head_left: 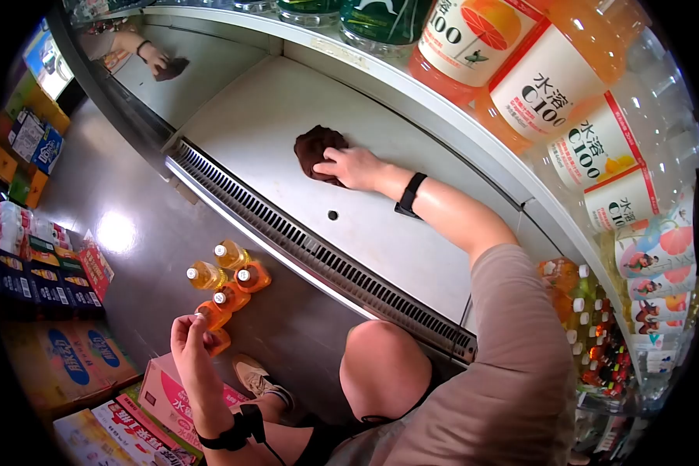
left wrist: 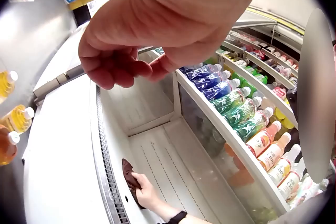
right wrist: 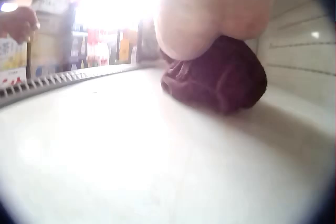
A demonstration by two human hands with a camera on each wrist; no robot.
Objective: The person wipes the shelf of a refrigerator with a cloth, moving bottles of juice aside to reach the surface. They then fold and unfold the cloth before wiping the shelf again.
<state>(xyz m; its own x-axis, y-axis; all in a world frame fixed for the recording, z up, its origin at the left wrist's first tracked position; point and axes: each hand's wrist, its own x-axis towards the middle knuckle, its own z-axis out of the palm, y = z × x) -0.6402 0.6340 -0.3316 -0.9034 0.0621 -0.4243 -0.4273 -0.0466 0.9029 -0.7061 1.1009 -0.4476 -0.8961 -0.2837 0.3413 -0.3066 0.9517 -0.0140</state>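
Observation:
A crumpled dark brown cloth (head_left: 315, 147) lies on the white bottom panel (head_left: 248, 116) of an open drinks cooler. My right hand (head_left: 353, 168) grips it from above, arm stretched into the cooler. Close up in the right wrist view, the bunched cloth (right wrist: 220, 79) sits under the hand against the white surface. My left hand (head_left: 190, 338) hangs outside, its fingers loosely curled with nothing in them. Below it in the head view, several bottles of yellow and orange drink (head_left: 233, 283) stand grouped on the grey floor.
A slotted black vent grille (head_left: 311, 245) runs along the cooler's front edge. Above the panel, a shelf holds rows of bottled drinks (head_left: 551, 93). Stacked cartons (head_left: 62, 357) stand at the left, and a pink box (head_left: 175, 388) is near my foot. A small black dot (head_left: 333, 215) marks the panel.

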